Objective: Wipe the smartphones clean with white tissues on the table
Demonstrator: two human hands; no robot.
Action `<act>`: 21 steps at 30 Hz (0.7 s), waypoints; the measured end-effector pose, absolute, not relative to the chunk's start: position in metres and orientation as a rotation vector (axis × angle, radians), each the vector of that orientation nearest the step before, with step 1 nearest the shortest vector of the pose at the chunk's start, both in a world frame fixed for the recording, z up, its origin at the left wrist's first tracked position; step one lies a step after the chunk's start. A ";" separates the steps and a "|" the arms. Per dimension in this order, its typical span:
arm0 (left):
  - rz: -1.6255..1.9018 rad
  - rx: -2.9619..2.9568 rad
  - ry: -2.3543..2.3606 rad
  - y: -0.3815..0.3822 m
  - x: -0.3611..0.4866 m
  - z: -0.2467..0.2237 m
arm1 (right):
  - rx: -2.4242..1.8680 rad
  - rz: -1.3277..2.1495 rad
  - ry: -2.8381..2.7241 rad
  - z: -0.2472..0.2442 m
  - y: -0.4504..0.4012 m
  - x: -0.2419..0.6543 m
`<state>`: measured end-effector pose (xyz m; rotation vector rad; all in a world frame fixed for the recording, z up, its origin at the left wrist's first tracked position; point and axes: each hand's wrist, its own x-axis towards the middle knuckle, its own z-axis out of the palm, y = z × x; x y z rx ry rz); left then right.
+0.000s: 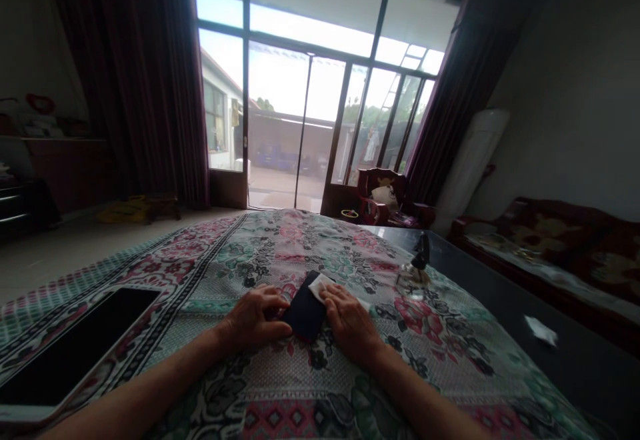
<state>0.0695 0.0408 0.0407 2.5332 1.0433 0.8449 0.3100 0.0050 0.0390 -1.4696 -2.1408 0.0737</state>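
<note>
At the near left lies a white-rimmed tablet point(85, 350). The left hand point(257, 318), thumb and forefinger parted, touches a dark blue flat object point(304, 317) lying on the flowered cloth point(280, 377); the right hand point(349, 320), fingers together, holds a white tissue point(316, 289) against it. Beyond stands a black-topped bottle point(411, 281); farther, glass doors point(280, 153).

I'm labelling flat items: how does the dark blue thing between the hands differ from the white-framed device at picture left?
The dark blue thing looks smaller in the picture than the white-framed device. The device has a pale border around its black face; the blue thing shows none. The blue thing has a white tissue on it, under the right hand; no hand is on the device. Both lie flat on the patterned tablecloth.
</note>
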 end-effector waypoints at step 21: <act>0.744 2.492 0.889 0.050 0.058 0.038 | -1.466 0.052 -2.221 0.044 0.033 0.295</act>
